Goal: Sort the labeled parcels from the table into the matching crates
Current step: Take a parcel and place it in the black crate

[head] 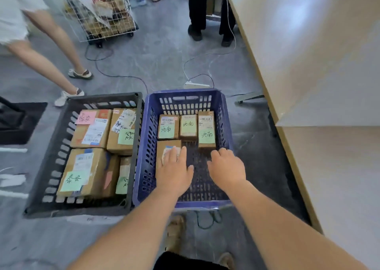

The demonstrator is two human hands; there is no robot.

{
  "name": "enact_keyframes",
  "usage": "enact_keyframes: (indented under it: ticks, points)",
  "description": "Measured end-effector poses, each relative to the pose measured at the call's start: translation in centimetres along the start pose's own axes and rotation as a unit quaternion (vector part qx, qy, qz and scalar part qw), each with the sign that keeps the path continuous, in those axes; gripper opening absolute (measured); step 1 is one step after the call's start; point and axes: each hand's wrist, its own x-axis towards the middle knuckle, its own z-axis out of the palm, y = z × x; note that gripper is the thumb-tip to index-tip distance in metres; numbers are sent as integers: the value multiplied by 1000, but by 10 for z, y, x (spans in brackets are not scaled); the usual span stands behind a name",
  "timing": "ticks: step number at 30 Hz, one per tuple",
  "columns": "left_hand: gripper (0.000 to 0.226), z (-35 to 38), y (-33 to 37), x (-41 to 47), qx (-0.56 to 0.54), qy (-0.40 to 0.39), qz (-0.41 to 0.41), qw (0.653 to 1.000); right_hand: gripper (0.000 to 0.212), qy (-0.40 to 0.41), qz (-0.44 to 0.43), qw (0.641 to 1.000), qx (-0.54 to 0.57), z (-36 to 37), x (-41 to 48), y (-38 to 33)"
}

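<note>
Centre frame, the blue crate (148,126) holds four parcels: three green-labelled parcels (188,127) along its far wall and a fourth parcel (167,145) near its left wall. The left hand (174,173) lies on that one with flat fingers (173,154). The right hand (227,166), relaxed and holding nothing, is over the bare crate floor.

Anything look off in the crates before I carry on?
Nothing spilled or damaged. In the black crate, the narrow parcel at the near right looks wedged on edge against its wall, unlike the flat ones.

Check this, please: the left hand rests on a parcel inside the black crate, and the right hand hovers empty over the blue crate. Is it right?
Not quite. In the head view, the parcel under the left hand lies inside the blue crate, not the black crate. The right hand does hover empty over the blue crate.
</note>
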Motion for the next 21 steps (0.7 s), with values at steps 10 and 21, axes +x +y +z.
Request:
enact_keyframes:
  ticks: [10,21]
  points:
    - [70,-34,69,-103,27,86,-6,996,34,138,-36,989,-47,-73,-100,30]
    - [72,-75,96,-160,38,155,82,984,46,194,27,979,-57,-115,-186,37]
